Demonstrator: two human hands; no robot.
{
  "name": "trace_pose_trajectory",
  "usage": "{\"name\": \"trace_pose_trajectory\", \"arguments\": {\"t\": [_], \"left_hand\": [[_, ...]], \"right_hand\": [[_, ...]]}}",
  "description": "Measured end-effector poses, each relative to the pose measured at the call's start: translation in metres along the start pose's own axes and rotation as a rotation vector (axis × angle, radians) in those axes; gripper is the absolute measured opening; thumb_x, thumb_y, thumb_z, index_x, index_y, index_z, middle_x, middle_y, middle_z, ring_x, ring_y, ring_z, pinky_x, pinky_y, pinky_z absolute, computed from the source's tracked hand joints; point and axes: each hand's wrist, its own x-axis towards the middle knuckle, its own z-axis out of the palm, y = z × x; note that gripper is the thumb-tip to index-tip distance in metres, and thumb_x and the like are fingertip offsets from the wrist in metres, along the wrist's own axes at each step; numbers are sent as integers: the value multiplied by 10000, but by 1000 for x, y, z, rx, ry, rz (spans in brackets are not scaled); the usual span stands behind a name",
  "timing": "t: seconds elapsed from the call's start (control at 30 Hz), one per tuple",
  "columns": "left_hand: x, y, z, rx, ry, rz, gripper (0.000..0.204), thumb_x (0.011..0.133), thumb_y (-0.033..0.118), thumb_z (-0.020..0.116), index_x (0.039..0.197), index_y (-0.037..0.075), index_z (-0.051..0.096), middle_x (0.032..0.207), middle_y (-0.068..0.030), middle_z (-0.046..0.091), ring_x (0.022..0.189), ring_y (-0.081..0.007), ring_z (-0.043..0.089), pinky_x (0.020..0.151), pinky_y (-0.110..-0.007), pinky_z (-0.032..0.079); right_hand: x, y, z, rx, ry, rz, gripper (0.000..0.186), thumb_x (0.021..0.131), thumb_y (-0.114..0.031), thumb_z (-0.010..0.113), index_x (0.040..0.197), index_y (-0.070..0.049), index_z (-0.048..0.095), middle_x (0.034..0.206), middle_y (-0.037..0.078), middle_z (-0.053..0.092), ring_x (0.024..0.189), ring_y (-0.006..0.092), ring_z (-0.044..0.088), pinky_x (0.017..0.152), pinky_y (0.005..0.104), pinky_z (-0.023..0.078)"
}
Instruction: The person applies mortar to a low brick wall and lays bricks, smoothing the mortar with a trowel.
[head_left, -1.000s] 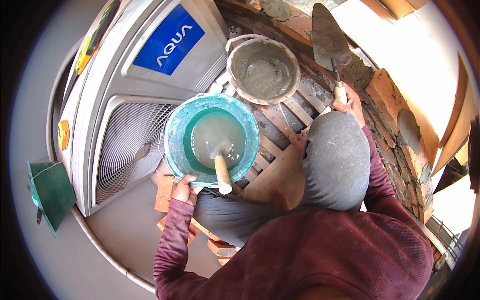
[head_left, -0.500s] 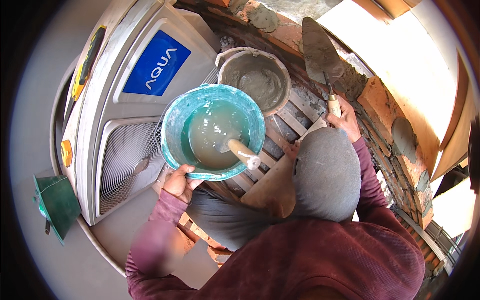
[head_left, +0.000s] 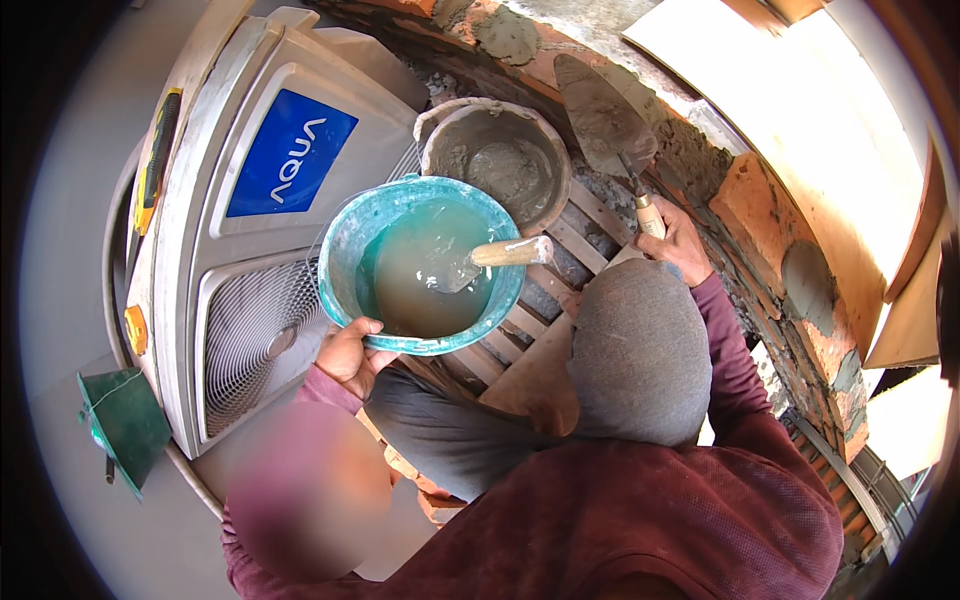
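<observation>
My left hand (head_left: 351, 352) grips the near rim of a turquoise bucket (head_left: 343, 235) holding murky water. A tool with a wooden handle (head_left: 512, 251) stands in that water, its handle leaning over the right rim. In my right hand (head_left: 680, 242) is the wooden grip of a pointed, mortar-smeared trowel (head_left: 607, 118), its blade directed away from me near the brick wall. Just behind the turquoise bucket sits a second bucket (head_left: 558, 190) with grey mortar (head_left: 508, 178) inside.
An air-conditioner outdoor unit (head_left: 222, 270) stands at left, with a yellow-black utility knife (head_left: 158, 160) and a yellow tape measure (head_left: 136, 329) along its edge. A green bucket (head_left: 127, 425) is beyond it. A brick wall (head_left: 760, 215) curves along the right. Wooden slats (head_left: 583, 238) lie beneath the buckets.
The trowel and my right hand have shifted slightly left. The wooden handle in the water has swung from pointing toward me to pointing right. My left hand keeps its hold on the rim.
</observation>
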Motion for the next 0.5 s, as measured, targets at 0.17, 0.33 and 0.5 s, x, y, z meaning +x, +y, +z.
{"name": "trace_pose_trajectory", "arguments": {"t": [0.17,0.33,0.5], "left_hand": [[-1,6,5,22,57,28,268,895,-3,471,1153,-69,443,1085,-199,586,935,-327,669,840,-462,607],[-2,8,9,21,37,14,284,873,-18,505,1152,-27,457,1040,-137,580,898,-271,665,780,-449,625],[-6,10,15,68,74,42,249,887,0,493,1124,-64,455,1054,-185,578,931,-310,663,800,-431,622]], "right_hand": [[6,0,-1,-24,-6,-17,313,662,-184,701,870,-26,530,770,59,484,724,187,463,669,336,402],[13,5,-4,-50,-24,-33,311,661,-173,699,880,-21,540,779,67,502,731,192,481,678,341,411],[16,-5,-4,-72,-51,-28,315,667,-155,695,909,-10,556,792,77,525,745,197,505,692,352,424]]}}
